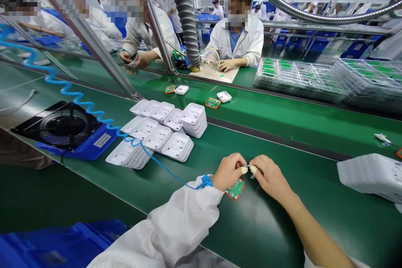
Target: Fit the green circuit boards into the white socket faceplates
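My left hand, with a blue wrist strap at its cuff, is closed in a pinch. Facing it, my right hand pinches too, and the fingertips of both nearly meet. Between them is a small light-coloured piece, mostly covered by the fingers and too small to name. Pale covers sit on the thumbs. A green circuit board with an orange-red edge lies on the green bench just under my left hand, partly hidden by it.
Stacked white plastic covers stand to the left, more white covers at the right. Beyond runs a green belt carrying boards and covers. A blue coiled cord crosses past a black fan. Co-workers sit opposite.
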Motion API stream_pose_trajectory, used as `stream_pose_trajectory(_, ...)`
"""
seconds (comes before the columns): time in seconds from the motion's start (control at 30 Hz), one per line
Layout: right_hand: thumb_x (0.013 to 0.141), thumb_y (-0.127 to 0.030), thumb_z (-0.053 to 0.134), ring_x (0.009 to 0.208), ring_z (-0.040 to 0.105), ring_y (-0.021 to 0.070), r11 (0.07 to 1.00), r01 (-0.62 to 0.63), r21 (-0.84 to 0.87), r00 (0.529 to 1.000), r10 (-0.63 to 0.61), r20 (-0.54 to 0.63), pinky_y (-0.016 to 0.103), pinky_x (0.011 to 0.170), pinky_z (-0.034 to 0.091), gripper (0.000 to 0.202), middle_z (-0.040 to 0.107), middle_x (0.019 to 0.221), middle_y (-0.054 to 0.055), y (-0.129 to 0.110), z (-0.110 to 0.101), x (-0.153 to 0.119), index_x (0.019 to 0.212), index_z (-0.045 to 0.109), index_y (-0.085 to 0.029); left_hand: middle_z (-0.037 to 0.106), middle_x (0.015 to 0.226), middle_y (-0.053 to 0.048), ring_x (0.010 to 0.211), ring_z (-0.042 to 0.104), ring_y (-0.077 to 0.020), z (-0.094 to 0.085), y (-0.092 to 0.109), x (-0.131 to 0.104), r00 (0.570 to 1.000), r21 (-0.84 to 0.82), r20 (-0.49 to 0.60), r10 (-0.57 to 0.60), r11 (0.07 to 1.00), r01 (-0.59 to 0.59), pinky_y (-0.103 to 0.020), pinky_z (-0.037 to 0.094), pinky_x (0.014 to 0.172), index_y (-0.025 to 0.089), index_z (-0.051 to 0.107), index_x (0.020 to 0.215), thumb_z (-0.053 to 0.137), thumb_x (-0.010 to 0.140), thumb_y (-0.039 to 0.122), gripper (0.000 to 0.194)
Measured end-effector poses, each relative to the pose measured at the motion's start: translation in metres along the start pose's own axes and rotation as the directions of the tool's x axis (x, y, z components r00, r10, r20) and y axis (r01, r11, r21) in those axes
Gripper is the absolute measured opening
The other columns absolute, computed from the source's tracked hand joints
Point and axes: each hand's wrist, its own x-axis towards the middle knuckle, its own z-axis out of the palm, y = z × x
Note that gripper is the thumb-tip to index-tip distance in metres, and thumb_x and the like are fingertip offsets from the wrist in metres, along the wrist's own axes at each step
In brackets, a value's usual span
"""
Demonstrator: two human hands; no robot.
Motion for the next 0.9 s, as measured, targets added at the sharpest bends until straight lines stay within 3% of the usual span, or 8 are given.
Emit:
stream_pose_trajectory(0.33, 0.087, -0.018, 0.036, 0.079, 0.047, 0.0161, 0.998, 0.036, 0.055, 0.999, -0.034, -0.029, 0.029, 0.071, 0.036, 0.017, 0.054, 0.081, 0.003, -0.001, 0.007, -0.001, 0.083, 0.052, -0.020, 0.054, 0.068, 0.003, 0.064, 0.048, -0.0114, 0.003, -0.001, -0.003, 0.998, 0.066, -0.003, 0.058, 0.996, -0.057, -0.023, 0.036, 0.061, 0.017, 0.053, 0.070, 0.051, 0.068, 0.009, 0.008)
stream_pose_trajectory(0.53, 0.085, -0.015, 0.034, 0.076, 0.044, 0.0177, 0.988, 0.077, -0.133, 0.996, -0.082, -0.034, 0.032, 0.070, 0.034, 0.021, 0.054, 0.077, 0.005, 0.003, 0.023, 0.004, 0.078, 0.053, -0.018, 0.053, 0.070, 0.002, 0.068, 0.048, -0.0128, 0.007, -0.009, 0.000, 0.998, 0.201, 0.013, 0.059, 0.978, -0.060, -0.024, 0.036, 0.063, 0.018, 0.051, 0.070, 0.049, 0.069, 0.008, 0.011)
stream_pose_trajectory(0.67, 0.086, -0.021, 0.037, 0.088, 0.049, 0.0195, 0.996, -0.006, -0.089, 0.983, -0.010, -0.181, 0.033, 0.076, 0.038, 0.021, 0.057, 0.096, 0.008, 0.013, 0.020, 0.007, 0.100, 0.052, -0.018, 0.055, 0.080, 0.000, 0.077, 0.050, -0.0152, 0.006, -0.015, 0.006, 0.996, 0.247, -0.086, 0.030, 0.969, -0.008, -0.027, 0.040, 0.071, 0.019, 0.053, 0.083, 0.050, 0.074, 0.013, 0.012)
stream_pose_trajectory(0.73, 0.087, -0.027, 0.039, 0.086, 0.051, 0.0195, 0.990, -0.105, -0.099, 0.963, 0.076, -0.260, 0.032, 0.074, 0.039, 0.021, 0.056, 0.096, 0.009, 0.017, 0.016, 0.006, 0.101, 0.051, -0.018, 0.056, 0.091, -0.003, 0.086, 0.050, -0.0168, 0.001, -0.012, 0.004, 0.984, 0.278, -0.171, 0.048, 0.961, 0.001, -0.030, 0.040, 0.078, 0.019, 0.052, 0.094, 0.048, 0.076, 0.015, 0.019)
stream_pose_trajectory(0.8, 0.087, -0.033, 0.040, 0.076, 0.052, 0.0180, 0.969, -0.182, -0.165, 0.958, 0.137, -0.254, 0.030, 0.067, 0.039, 0.018, 0.056, 0.084, 0.006, 0.016, 0.014, 0.004, 0.089, 0.051, -0.019, 0.056, 0.098, -0.005, 0.093, 0.049, -0.0180, -0.011, -0.004, 0.000, 0.972, 0.331, -0.211, 0.099, 0.943, -0.024, -0.032, 0.039, 0.084, 0.019, 0.051, 0.098, 0.045, 0.080, 0.016, 0.019)
stream_pose_trajectory(0.9, 0.087, -0.042, 0.043, 0.067, 0.051, 0.0171, 0.921, -0.224, -0.320, 0.967, 0.168, -0.192, 0.027, 0.058, 0.036, 0.024, 0.053, 0.072, 0.003, 0.010, 0.021, 0.006, 0.077, 0.049, -0.020, 0.056, 0.098, -0.005, 0.096, 0.048, -0.0197, -0.046, 0.016, -0.002, 0.948, 0.484, -0.242, 0.208, 0.873, -0.068, -0.034, 0.036, 0.087, 0.019, 0.053, 0.093, 0.041, 0.085, 0.019, 0.014)
